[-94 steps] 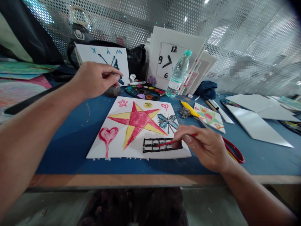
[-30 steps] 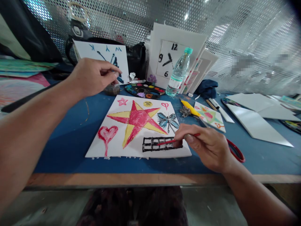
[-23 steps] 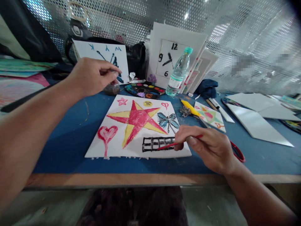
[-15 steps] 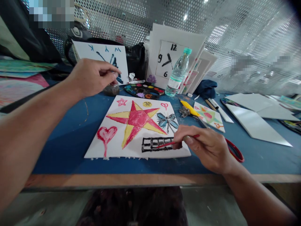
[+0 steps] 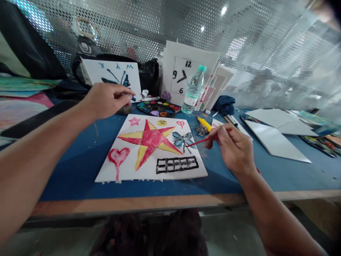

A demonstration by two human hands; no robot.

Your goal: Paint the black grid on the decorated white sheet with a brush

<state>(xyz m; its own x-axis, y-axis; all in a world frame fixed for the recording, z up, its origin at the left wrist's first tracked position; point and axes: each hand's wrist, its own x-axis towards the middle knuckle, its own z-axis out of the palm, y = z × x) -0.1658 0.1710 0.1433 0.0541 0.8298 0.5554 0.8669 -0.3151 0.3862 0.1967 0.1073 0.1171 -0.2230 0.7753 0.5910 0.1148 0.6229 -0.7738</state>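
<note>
My right hand (image 5: 236, 147) is closed on a thin red paintbrush (image 5: 202, 142). The brush tip reaches over the blue-black butterfly at the right of a white painted board (image 5: 106, 174). That board also carries a red and yellow star, hearts, a small pink star, a yellow circle and a black grid. My left hand (image 5: 109, 99) is raised beyond the board's far left corner, fingers closed together. Just beneath its fingers sits a small dark jar (image 5: 124, 109), partly covered; whether the fingers touch or hold it I cannot make out.
A paint palette (image 5: 158, 107), a water bottle (image 5: 193, 90) and a clock-painted board (image 5: 170, 65) stand behind the work. A butterfly board (image 5: 90, 71) leans at the back left. To the right lie a yellow tube (image 5: 204, 124), white boards (image 5: 277, 138) and another palette (image 5: 317, 144).
My right hand has lifted the paintbrush from the black grid up to the butterfly. The view has shifted a little. My left hand stays by the jar.
</note>
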